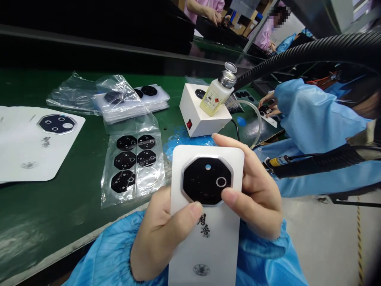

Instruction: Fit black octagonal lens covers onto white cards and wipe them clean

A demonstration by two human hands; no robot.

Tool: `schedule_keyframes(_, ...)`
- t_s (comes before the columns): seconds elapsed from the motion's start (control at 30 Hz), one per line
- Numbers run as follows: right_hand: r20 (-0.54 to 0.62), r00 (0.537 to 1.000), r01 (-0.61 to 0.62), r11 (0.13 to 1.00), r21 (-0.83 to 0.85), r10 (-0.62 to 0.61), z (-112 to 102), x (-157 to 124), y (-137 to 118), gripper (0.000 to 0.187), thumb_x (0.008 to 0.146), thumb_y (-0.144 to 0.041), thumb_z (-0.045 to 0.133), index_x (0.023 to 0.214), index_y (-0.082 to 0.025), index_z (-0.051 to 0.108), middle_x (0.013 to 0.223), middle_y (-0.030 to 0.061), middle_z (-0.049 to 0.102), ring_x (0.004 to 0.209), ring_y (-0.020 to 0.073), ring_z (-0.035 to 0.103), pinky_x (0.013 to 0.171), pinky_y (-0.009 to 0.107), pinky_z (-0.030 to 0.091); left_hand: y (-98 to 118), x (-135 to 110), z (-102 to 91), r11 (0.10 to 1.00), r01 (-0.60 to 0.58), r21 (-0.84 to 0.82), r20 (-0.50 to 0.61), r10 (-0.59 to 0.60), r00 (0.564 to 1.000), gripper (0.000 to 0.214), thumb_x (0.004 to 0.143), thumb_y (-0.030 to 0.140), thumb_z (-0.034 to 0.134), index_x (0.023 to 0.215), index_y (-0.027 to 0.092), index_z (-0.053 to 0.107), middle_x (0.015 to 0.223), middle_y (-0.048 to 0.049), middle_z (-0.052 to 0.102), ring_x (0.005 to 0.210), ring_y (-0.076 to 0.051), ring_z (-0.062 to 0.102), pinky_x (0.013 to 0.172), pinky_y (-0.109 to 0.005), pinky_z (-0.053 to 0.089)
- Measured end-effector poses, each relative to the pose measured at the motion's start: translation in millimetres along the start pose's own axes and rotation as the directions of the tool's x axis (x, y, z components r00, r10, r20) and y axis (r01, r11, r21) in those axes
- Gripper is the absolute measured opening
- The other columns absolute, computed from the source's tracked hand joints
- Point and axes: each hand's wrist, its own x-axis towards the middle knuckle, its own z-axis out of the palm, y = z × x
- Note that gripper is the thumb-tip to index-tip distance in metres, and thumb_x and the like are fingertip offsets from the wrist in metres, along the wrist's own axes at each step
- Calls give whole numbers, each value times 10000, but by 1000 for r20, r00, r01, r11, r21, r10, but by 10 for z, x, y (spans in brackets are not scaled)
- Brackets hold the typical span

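Observation:
A white phone back cover (205, 246) with dark lettering is upright before me, held between both hands. Near its top sits a black octagonal camera lens plate (199, 180) inside a silver frame. My left hand (166, 234) grips the cover's left side, its thumb at the frame's lower edge. My right hand (256, 190) is closed round the right side; its thumb presses the plate's lower right corner and its index finger lies along the top edge. The fingers behind the cover are hidden. Beyond my left hand lies a clear sheet (108, 194) bearing several black octagonal plates.
More white covers (68, 147) lie at left. Behind the sheet is a stack of clear film sheets (160, 101). A white box (190, 107) with a red switch carries a pump bottle (216, 97). A black corrugated hose (297, 49) arches at right, near a co-worker's blue sleeve (306, 103).

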Motion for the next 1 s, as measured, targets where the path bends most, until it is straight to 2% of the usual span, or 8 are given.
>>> schedule_keyframes(0.13,-2,1000,-4,999,38,4,21,7,-27,509,894,-272,365,1377,-236,209,848,21,643,594,139,634,452,239,528,16,-25,39,1000,9,12,-28,-9,1000,192,718,405,682,742,216,711,542,-5,590,486,-87,480,433,-163,366)
schedule_keyframes(0.33,-34,999,2,1000,-21,-3,28,-5,-48,598,852,-277,461,1391,-281,202,804,-14,626,607,147,605,520,262,545,7,-17,-7,976,-119,182,44,113,993,194,795,405,603,780,242,708,570,-1,599,513,-107,500,449,-183,400)
schedule_keyframes(0.43,-33,999,-9,1000,-5,9,27,-13,-49,622,839,-219,465,1399,-263,197,804,-9,619,617,141,597,542,254,543,-5,3,-50,955,-147,258,72,132,989,256,812,426,573,719,213,678,551,0,556,491,-96,458,433,-184,371)
schedule_keyframes(0.53,-33,999,-22,997,79,25,27,-12,-43,641,817,-181,496,1385,-315,231,827,-28,607,626,123,585,563,247,539,-11,15,-58,942,-171,288,69,158,985,298,809,434,568,656,186,633,518,4,504,471,-87,416,420,-184,336)
schedule_keyframes(0.63,-30,999,-39,981,192,45,28,-5,-35,671,784,-184,564,1359,-373,274,835,-51,584,623,101,565,571,233,525,-13,14,-32,958,-130,256,36,125,992,268,788,398,584,648,174,629,520,2,514,476,-89,421,417,-178,325)
schedule_keyframes(0.8,-26,996,-75,960,271,85,31,3,-27,653,791,-184,578,1347,-386,302,884,-40,596,676,106,583,595,226,524,-10,11,-6,978,-77,193,-60,90,994,243,742,348,604,592,158,587,485,9,493,450,-83,404,403,-172,303)
schedule_keyframes(1.0,-42,995,-74,943,323,93,48,6,1,635,799,-225,593,1349,-381,318,925,-35,624,726,115,613,619,221,532,6,21,-40,984,-41,174,-7,43,999,216,756,358,613,655,167,611,536,10,529,482,-82,433,425,-154,343)
